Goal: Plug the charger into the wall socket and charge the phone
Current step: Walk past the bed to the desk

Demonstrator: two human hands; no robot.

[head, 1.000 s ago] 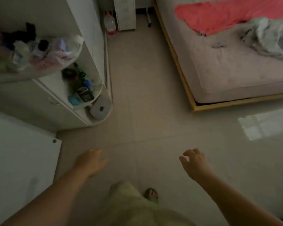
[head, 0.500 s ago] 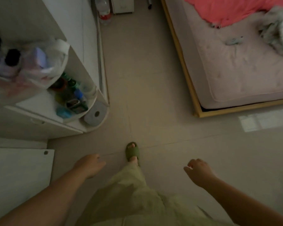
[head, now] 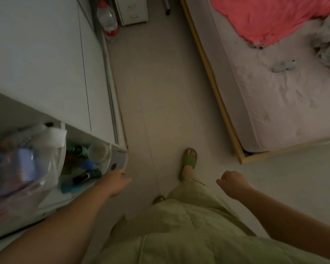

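Presently, the left hand (head: 115,181) hangs loosely spread and empty; the right hand (head: 233,184) is loosely curled, holding nothing. Charger, phone and socket are out of view. Judged step: walk the aisle between shelf (head: 111,161) and bed (head: 274,103), locating them first.

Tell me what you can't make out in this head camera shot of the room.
- Charger, phone and wall socket: none shows in the head view.
- Contents of the clear plastic bag on the white shelf: blurred.
- Small grey-blue object on the pale mattress: too small to identify.
- Right hand: curled, its palm faces away.
- Trailing foot: mostly hidden by the green trouser leg.
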